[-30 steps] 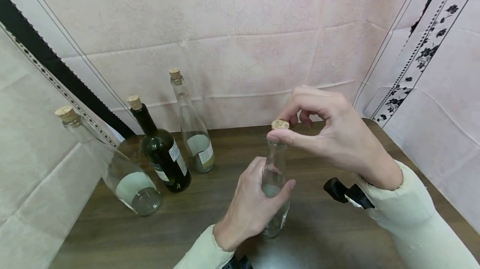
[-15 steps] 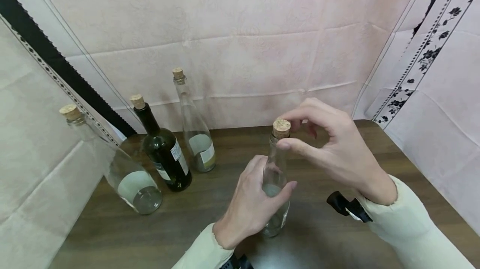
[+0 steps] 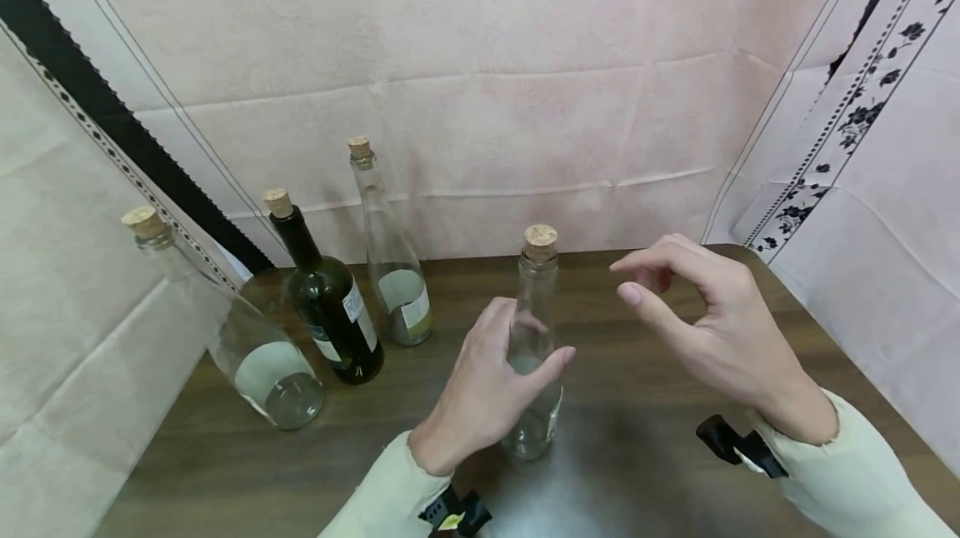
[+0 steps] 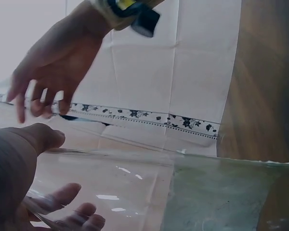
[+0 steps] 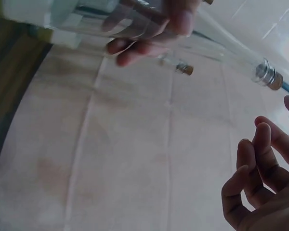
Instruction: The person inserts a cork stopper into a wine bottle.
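Observation:
My left hand (image 3: 487, 388) grips a clear glass bottle (image 3: 531, 430) round its body, thumb on the near side and fingers behind, seen through the glass. The bottle stands nearly upright over the brown table. A cork (image 3: 541, 240) sits in its mouth, its upper part above the rim; the right wrist view also shows this cork (image 5: 275, 81) seated in the neck. My right hand (image 3: 705, 321) is off to the right, apart from the bottle, holding nothing, with fingers loosely bent. A pale label (image 4: 212, 197) shows on the bottle in the left wrist view.
Three corked bottles stand at the left: a large clear bottle (image 3: 217, 321), a dark green wine bottle (image 3: 330, 296) and a slim clear bottle (image 3: 386, 238). A pale patterned cloth (image 3: 480, 88) hangs behind the wooden table (image 3: 622, 463) and along its sides.
My right hand has let go of the cork and moved away to the right and down. The left hand and its bottle have shifted slightly left.

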A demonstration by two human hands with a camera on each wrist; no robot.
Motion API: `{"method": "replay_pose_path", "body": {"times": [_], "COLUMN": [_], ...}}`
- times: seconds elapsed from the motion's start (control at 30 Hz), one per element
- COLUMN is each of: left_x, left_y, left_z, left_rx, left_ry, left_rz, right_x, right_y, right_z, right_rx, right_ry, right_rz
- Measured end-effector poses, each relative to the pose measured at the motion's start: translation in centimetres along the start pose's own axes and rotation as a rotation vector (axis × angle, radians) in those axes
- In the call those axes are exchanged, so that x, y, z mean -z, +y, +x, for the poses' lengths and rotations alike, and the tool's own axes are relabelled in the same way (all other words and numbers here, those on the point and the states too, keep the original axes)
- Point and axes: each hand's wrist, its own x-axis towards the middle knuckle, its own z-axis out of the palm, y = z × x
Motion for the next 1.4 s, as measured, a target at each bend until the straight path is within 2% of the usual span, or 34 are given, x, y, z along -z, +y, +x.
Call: {"method": "replay_pose_path", "body": {"times": [0.2, 0.4, 0.5, 0.73, 0.97, 1.07, 1.4], "left_x": [0.7, 1.4, 1.7, 2.3, 2.6, 2.9, 4.2], "left_y": [-0.4, -1.0, -1.4, -2.3, -3.3, -3.6, -5.0], "left_z": [0.9, 1.9, 2.3, 3.5, 4.6, 5.1, 6.9], "left_rx": [0.043, 0.079, 0.087, 0.128, 0.140, 0.156, 0.199], "left_ry": [0.001, 0.010, 0.020, 0.047, 0.088, 0.102, 0.134], "left_rz": [0.008, 0.032, 0.057, 0.119, 0.122, 0.121, 0.113], "right_x": [0.7, 1.3, 1.7, 2.2, 1.8, 1.6, 0.9], "right_y": [1.5, 3.3, 4.3, 6.1, 7.6, 8.1, 9.3], "right_z": [-1.3, -2.4, -2.9, -4.2, -5.8, -6.5, -7.6], "right_rx": [-0.110, -0.189, -0.236, -0.326, -0.412, -0.422, -0.371], "right_ry": [-0.012, 0.090, 0.111, 0.075, 0.007, -0.006, -0.032], "right_rz": [-0.112, -0.221, -0.254, -0.295, -0.332, -0.341, -0.329]}}
